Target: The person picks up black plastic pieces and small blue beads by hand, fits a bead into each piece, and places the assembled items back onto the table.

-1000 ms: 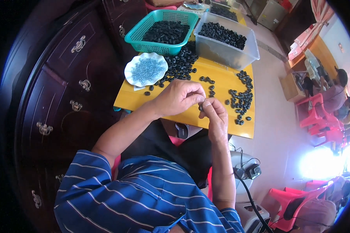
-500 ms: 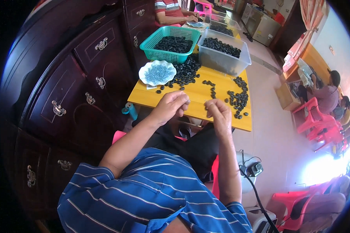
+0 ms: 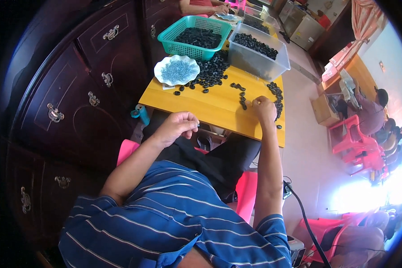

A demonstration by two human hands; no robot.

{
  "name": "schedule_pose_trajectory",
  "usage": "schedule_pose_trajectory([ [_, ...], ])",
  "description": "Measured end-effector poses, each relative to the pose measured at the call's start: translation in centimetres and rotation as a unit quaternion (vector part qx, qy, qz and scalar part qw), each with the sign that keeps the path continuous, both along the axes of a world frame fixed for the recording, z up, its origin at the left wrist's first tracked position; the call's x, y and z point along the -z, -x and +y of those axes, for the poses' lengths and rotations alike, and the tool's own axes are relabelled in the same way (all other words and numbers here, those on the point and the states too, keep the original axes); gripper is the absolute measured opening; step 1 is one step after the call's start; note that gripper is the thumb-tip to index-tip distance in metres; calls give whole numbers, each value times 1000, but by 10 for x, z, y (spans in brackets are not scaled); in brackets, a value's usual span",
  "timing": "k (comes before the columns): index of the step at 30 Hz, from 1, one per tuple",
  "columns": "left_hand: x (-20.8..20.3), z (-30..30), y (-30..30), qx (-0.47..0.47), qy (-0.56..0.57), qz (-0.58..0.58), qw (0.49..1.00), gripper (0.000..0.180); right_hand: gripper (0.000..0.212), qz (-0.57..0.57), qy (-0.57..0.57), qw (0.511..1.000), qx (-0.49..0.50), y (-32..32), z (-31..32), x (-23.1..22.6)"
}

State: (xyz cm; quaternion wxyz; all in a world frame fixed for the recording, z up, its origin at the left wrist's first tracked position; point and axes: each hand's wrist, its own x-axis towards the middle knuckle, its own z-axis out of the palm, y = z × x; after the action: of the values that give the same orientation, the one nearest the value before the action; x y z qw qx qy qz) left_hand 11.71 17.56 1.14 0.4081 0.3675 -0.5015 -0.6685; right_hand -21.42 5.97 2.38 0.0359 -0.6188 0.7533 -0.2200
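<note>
My left hand [image 3: 178, 127] is in front of the table's near edge, thumb and fingers pinched on a small dark piece [image 3: 198, 125] that is too small to make out clearly. Over the right part of the yellow table [image 3: 210, 108], my right hand [image 3: 265, 110] is closed, its fingertips bent down; whatever they hold is hidden. It lies between a short row of black rings [image 3: 243, 101] and a curved pile of black rings [image 3: 275, 91], part of which the hand covers. A white scalloped plate [image 3: 159, 71] of small, shiny clear-bluish pieces [image 3: 177, 71] stands at the table's left.
Behind the plate, a heap of black rings [image 3: 212, 73] spreads before a green basket [image 3: 200, 52] and a clear plastic bin [image 3: 261, 69], both holding black pieces. Dark cabinets [image 3: 76, 89] line the left. Another person's hands [image 3: 221, 9] work at the far end. A teal can [image 3: 143, 114] stands below the table's left corner.
My hands have moved apart: the left came back toward me and to the left, off the table edge. The right reached forward and right to the black rings. The view has shifted slightly.
</note>
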Motion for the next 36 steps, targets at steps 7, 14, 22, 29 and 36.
schedule_pose_trajectory([
  [7, 1, 6, 7, -3, 13, -2, 1000, 11, 23, -227, 127, 961, -94, -10, 61, -7],
  [14, -1, 8, 32, 4, 61, -48, 997, 10, 19, -555, -64, 804, -204, -26, 148, -1],
  [22, -32, 13, 79, 36, 157, -21, 987, 9, 16, -664, -82, 708, -225, -42, 169, 9],
  [29, -33, 11, 96, 66, 212, -100, 970, 8, 16, -666, -58, 699, -254, -39, 172, 8],
  [36, -34, 5, 103, 75, 208, -116, 968, 7, 15, -656, -53, 708, -256, -34, 172, 6],
])
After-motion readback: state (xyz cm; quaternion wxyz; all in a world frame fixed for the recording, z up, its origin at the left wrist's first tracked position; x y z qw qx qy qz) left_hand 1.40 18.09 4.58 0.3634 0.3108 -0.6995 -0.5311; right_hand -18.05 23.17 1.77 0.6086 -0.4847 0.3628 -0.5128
